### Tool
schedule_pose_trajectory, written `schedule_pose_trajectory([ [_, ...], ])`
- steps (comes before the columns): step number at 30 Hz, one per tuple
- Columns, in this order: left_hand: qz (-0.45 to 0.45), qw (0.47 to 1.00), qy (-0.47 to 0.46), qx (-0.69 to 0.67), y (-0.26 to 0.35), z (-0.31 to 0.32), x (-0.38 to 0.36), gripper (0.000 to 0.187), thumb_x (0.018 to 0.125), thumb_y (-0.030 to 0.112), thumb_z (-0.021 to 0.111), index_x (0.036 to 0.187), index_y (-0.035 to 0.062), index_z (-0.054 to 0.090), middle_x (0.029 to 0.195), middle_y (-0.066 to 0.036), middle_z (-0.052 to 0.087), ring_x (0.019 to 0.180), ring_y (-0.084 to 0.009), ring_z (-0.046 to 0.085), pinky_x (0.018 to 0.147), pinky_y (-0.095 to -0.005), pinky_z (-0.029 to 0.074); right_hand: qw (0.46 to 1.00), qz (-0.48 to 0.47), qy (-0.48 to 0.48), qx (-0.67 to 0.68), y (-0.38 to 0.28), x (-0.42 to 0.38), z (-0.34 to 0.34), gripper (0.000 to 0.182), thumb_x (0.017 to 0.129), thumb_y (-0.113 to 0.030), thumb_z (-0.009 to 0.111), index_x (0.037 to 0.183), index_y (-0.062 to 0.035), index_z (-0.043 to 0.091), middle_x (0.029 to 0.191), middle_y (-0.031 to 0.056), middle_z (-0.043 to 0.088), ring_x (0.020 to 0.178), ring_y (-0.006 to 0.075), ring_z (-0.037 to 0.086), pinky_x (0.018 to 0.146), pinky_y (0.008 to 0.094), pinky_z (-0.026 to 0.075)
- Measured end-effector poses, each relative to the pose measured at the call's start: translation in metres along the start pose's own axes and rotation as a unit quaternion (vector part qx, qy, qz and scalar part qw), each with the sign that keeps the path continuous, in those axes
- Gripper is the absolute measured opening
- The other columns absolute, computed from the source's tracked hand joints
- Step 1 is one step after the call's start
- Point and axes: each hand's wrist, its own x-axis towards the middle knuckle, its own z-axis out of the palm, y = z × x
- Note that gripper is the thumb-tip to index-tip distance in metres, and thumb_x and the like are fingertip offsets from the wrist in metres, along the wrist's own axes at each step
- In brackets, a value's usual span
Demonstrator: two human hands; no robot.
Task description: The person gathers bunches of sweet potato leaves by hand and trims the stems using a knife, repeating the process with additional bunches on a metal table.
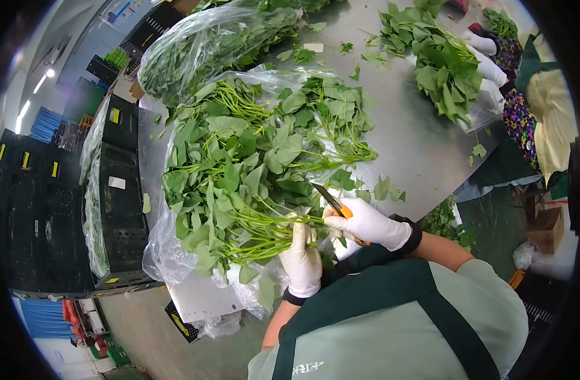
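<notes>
My left hand (pixel 301 263), in a white glove, is closed around the stems of a bunch of leafy greens (pixel 258 231). The bunch's leaves point left, its stem ends toward my right hand. My right hand (pixel 369 223), also gloved, grips a knife (pixel 337 204) with an orange and black handle. Its dark blade points up and left, just above the stem ends. A large heap of the same greens (pixel 239 149) lies on clear plastic (pixel 166 247) right in front of me. Some fingers of my left hand are hidden by the stems.
The greens rest on a metal table (pixel 401 136). A filled plastic bag of greens (pixel 220 44) lies at its far left. Across at the right, a co-worker's gloved hands (pixel 489 66) hold another leafy bunch (pixel 445 69). Black crates (pixel 43 209) stand on the left.
</notes>
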Motion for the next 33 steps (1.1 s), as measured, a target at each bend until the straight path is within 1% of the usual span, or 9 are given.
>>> schedule_pose_trajectory([
  [7,-0.013,1.000,-0.026,-0.007,-0.001,-0.001,0.001,0.018,0.089,0.003,0.057,0.107,0.0017,0.052,0.082,-0.002,0.050,0.066,-0.0088,0.043,0.060,-0.0241,0.038,1.000,-0.011,0.022,0.010,0.012,0.006,-0.004,0.015,0.091,-0.018,0.057,0.092,-0.0029,0.055,0.064,0.0011,0.055,0.048,0.0067,0.046,0.046,0.0223,0.038],
  [12,-0.040,0.997,-0.009,0.059,-0.006,-0.005,0.006,0.018,0.089,0.005,0.059,0.105,-0.0002,0.053,0.077,-0.001,0.050,0.066,-0.0095,0.044,0.062,-0.0239,0.038,0.944,-0.184,0.076,-0.261,0.013,0.007,-0.007,0.018,0.088,-0.015,0.061,0.094,0.0021,0.059,0.069,0.0049,0.058,0.060,0.0097,0.054,0.058,0.0268,0.045],
  [14,-0.048,0.997,-0.019,0.058,-0.006,-0.007,0.009,0.016,0.090,0.006,0.059,0.103,-0.0001,0.054,0.075,-0.001,0.050,0.066,-0.0097,0.045,0.062,-0.0240,0.038,0.937,-0.170,0.091,-0.292,0.014,0.008,-0.007,0.024,0.087,-0.022,0.062,0.093,0.0014,0.059,0.071,0.0087,0.062,0.063,0.0130,0.058,0.061,0.0306,0.048],
  [18,-0.080,0.990,-0.059,0.098,-0.009,-0.008,0.006,0.013,0.091,0.008,0.058,0.100,0.0002,0.054,0.073,-0.002,0.050,0.065,-0.0099,0.045,0.062,-0.0244,0.038,0.977,-0.121,0.063,-0.163,0.014,0.009,-0.006,0.024,0.088,-0.023,0.061,0.091,0.0016,0.059,0.069,0.0062,0.061,0.061,0.0117,0.057,0.059,0.0290,0.047],
  [22,0.008,0.996,-0.068,0.059,-0.007,-0.007,0.010,0.009,0.094,0.011,0.055,0.098,0.0032,0.051,0.081,-0.002,0.050,0.069,-0.0093,0.045,0.064,-0.0250,0.039,0.996,-0.034,0.032,-0.079,0.007,-0.001,-0.014,0.022,0.088,-0.022,0.059,0.085,0.0001,0.059,0.062,0.0032,0.059,0.050,0.0080,0.050,0.049,0.0264,0.043],
  [24,0.091,0.994,0.046,0.046,0.008,-0.005,0.020,0.011,0.096,0.015,0.053,0.099,0.0049,0.050,0.085,-0.002,0.049,0.072,-0.0091,0.045,0.068,-0.0253,0.040,0.991,0.041,0.054,-0.113,0.010,-0.010,-0.026,0.021,0.088,-0.022,0.058,0.084,-0.0020,0.059,0.060,0.0027,0.058,0.047,0.0075,0.048,0.047,0.0268,0.042],
  [26,0.085,0.993,0.021,0.084,0.015,-0.013,0.024,0.013,0.097,0.018,0.051,0.100,0.0053,0.050,0.088,-0.001,0.049,0.076,-0.0087,0.046,0.073,-0.0243,0.040,0.972,0.041,0.056,-0.225,0.022,-0.012,-0.034,0.020,0.087,-0.022,0.057,0.085,-0.0019,0.058,0.061,0.0071,0.058,0.049,0.0127,0.051,0.050,0.0288,0.044],
  [29,0.087,0.990,-0.005,0.112,0.014,-0.009,0.022,0.012,0.097,0.016,0.049,0.101,0.0044,0.048,0.089,-0.003,0.049,0.078,-0.0097,0.047,0.078,-0.0236,0.039,0.935,-0.148,0.094,-0.308,0.023,-0.014,-0.022,0.020,0.083,-0.019,0.058,0.091,-0.0004,0.057,0.074,0.0214,0.060,0.066,0.0356,0.060,0.061,0.0384,0.049],
  [33,0.136,0.984,-0.040,0.110,-0.003,0.001,0.011,0.012,0.095,0.014,0.052,0.101,0.0052,0.047,0.097,-0.004,0.047,0.078,-0.0106,0.046,0.077,-0.0246,0.039,0.927,-0.172,0.088,-0.322,0.015,-0.004,-0.003,0.021,0.080,-0.014,0.057,0.096,-0.0006,0.056,0.076,0.0224,0.061,0.073,0.0397,0.061,0.065,0.0424,0.049],
])
